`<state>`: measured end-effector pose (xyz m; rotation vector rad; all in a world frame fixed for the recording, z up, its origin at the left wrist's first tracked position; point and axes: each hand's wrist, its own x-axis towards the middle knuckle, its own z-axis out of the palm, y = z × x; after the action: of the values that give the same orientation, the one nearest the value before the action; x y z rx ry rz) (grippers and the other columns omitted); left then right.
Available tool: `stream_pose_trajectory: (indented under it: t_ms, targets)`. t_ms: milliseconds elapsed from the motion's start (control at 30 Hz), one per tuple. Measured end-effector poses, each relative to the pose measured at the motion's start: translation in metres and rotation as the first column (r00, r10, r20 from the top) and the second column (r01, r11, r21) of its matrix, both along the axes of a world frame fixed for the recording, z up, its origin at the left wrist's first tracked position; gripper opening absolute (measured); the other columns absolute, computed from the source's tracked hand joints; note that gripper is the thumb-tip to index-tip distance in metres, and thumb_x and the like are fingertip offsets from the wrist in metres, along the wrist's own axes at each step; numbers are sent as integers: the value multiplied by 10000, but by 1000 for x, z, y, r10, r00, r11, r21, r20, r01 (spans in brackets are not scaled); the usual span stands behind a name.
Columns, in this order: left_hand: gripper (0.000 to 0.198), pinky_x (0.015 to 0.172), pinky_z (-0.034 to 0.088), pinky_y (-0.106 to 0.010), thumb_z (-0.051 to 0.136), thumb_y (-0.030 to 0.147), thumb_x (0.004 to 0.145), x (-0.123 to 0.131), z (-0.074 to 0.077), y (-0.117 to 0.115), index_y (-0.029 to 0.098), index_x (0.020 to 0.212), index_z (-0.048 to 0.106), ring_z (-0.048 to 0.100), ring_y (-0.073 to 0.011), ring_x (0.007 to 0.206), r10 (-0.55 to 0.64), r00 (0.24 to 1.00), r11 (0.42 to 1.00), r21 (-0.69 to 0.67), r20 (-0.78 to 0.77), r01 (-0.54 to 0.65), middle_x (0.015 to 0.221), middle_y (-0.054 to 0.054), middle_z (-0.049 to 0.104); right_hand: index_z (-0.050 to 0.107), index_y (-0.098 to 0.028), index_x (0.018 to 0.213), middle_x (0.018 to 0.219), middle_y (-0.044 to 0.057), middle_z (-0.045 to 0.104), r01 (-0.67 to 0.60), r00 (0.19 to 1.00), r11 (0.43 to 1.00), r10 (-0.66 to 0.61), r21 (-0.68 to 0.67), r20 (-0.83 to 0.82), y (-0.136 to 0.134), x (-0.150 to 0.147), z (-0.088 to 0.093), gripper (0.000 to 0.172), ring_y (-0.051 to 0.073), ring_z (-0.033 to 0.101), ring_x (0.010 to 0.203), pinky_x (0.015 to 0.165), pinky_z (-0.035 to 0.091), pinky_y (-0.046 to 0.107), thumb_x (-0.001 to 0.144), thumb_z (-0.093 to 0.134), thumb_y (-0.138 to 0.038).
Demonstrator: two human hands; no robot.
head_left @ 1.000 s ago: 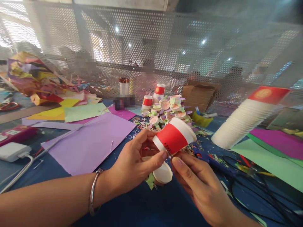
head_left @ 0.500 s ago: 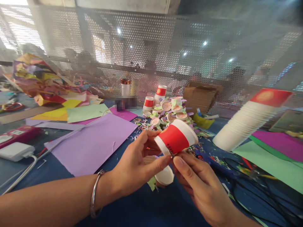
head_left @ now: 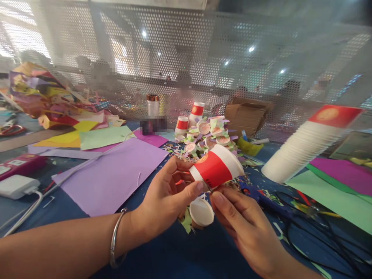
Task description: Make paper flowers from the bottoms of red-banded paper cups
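My left hand (head_left: 165, 201) is closed on a red and white paper cup (head_left: 216, 166), thumb and fingers pinching its narrow bottom end. The cup lies tilted, mouth pointing up and to the right, with a gold emblem showing on the red band. My right hand (head_left: 244, 228) is just below the cup's bottom, fingers curled, thumb tip against a thin dark tip at the cup's edge; what it holds is hidden. A small white round cup base (head_left: 202, 212) with green paper scraps sits under both hands on the blue table (head_left: 180, 255).
A leaning stack of white cups (head_left: 302, 145) lies at the right. A pile of decorated cup bases (head_left: 210, 133) and two small red cups (head_left: 181, 124) stand behind. Purple paper (head_left: 113, 174), green paper (head_left: 334, 197), a blue tool with cables (head_left: 261, 197), a white charger (head_left: 17, 186), and a mesh panel (head_left: 174, 58) surround them.
The cup has rolled slightly in my left hand, bringing a gold emblem into sight. Both hands stay close together at its bottom edge.
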<state>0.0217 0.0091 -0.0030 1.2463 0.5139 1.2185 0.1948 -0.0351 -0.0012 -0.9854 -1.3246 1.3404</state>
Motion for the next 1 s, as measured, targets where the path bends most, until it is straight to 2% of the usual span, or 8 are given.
stream_pose_trajectory:
  t_ms: [267,567,733,867,1000]
  targets:
    - [261,789,592,-270,748,282,881,2,-2,-2,204,1011,536,676,-152,917,67,997,992,111,-34,-63,1041,-43,666,726,-203,797,713,32,663,27,998,999,-29,39,61,-1,-1,3,323,168,626,667,644,521,264,936,676,-491]
    - [236,775,629,-304,741,300,865,-2,-5,-5,206,1026,597,679,-194,932,252,946,940,285,-205,-189,1017,-67,661,707,-213,805,708,5,619,2,999,999,-4,51,47,1,0,1,282,151,610,663,633,511,244,949,676,-454]
    - [220,778,631,-314,731,290,875,-2,-7,-5,200,1036,611,682,-194,929,293,923,930,297,-249,-215,1036,-73,662,659,-208,734,659,-10,579,70,997,998,-69,-6,28,-1,-6,5,344,141,574,628,624,493,248,908,702,-500]
    - [213,797,635,-326,732,290,874,-1,-8,-7,208,1032,614,678,-200,946,304,924,928,293,-232,-231,1039,-67,658,623,-217,713,634,-18,544,90,994,996,-90,1,58,-3,-9,7,374,151,554,620,605,481,259,899,690,-535]
    - [221,850,634,-346,726,323,885,0,-9,-9,203,1047,635,659,-190,953,326,909,919,312,-259,-241,1074,-70,624,599,-224,710,591,-42,447,99,994,995,-99,11,40,-2,-9,6,365,143,520,588,575,462,248,888,711,-523]
